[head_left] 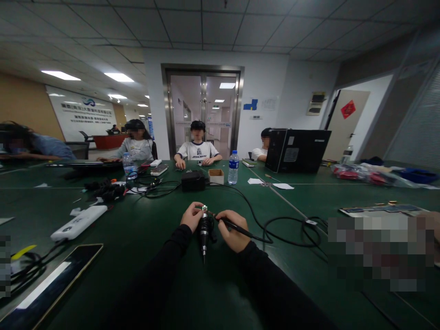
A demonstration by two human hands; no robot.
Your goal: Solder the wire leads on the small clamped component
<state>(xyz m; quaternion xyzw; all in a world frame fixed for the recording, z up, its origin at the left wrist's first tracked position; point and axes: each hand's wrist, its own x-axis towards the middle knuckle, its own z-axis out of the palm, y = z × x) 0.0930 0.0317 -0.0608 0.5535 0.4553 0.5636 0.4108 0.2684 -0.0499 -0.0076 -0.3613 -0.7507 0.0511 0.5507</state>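
My right hand is closed around the dark handle of a soldering iron. Its cord runs off to the right, and its thin tip points left at a small white-and-green piece. My left hand has thumb and fingers pinched together right beside that piece and appears to hold it. Between my hands lies a black-and-silver pointed tool, its narrow metal end toward me. The small piece is at its far end; whether they touch I cannot tell. Fine detail at the fingertips is too small to make out.
Beyond my hands are a black box, a small cardboard box and a water bottle. The black cord loops across the right side. At left lie a white power strip and a phone. Several people sit around the table.
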